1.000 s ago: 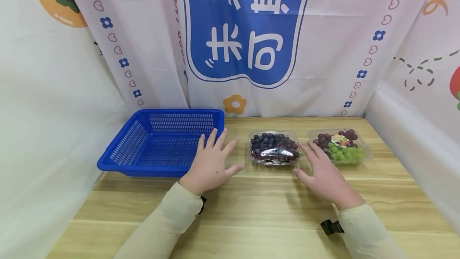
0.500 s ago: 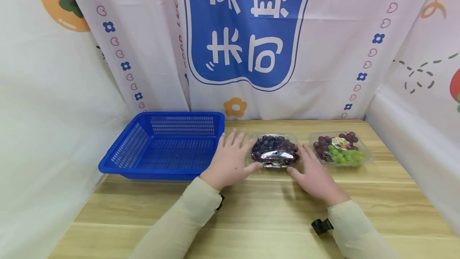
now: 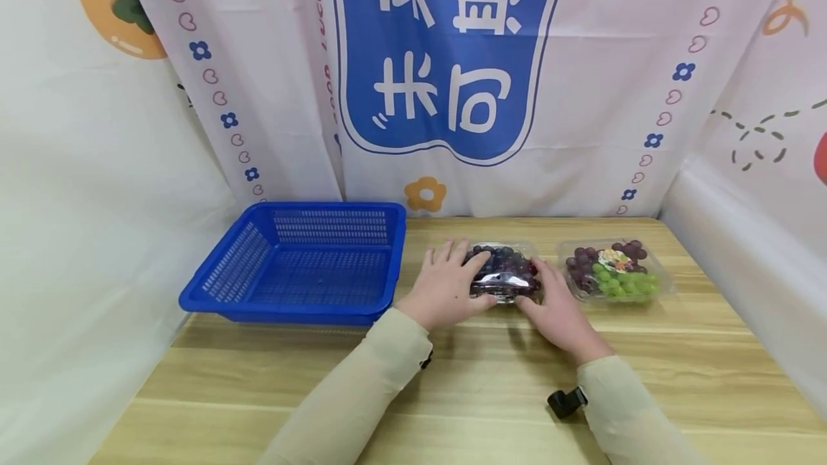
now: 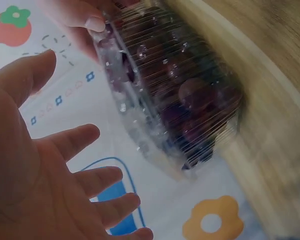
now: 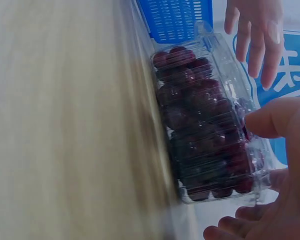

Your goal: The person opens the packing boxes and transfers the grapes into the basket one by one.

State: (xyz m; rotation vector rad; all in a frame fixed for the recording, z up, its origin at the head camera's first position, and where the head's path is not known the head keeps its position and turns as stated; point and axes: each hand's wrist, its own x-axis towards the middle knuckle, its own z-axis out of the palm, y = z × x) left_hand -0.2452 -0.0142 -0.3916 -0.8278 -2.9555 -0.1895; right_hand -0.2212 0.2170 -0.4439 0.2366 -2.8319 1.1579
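Observation:
A clear plastic box of dark grapes (image 3: 507, 271) stands on the wooden table, its lid closed. My left hand (image 3: 446, 289) is at its left side, fingers spread, appearing to overlap its left end in the head view. In the left wrist view, the left hand (image 4: 55, 165) shows straight fingers and a visible gap to the grape box (image 4: 175, 85). At the box's right end is my right hand (image 3: 558, 314), its thumb near the front corner. The right wrist view has that thumb (image 5: 272, 119) at the lid edge, with the other fingers loosely bent by the end; firm contact cannot be told.
A blue plastic basket (image 3: 395, 264) with slotted sides stands at the left of the table (image 3: 478, 393). Right of the hands lies a second clear box with red and green grapes (image 3: 623, 271). A printed cloth (image 3: 581, 163) hangs behind.
My left hand has moved right from beside the basket to the dark grape box. My right hand has shifted slightly left toward that box's right end. The boxes and basket stay in place.

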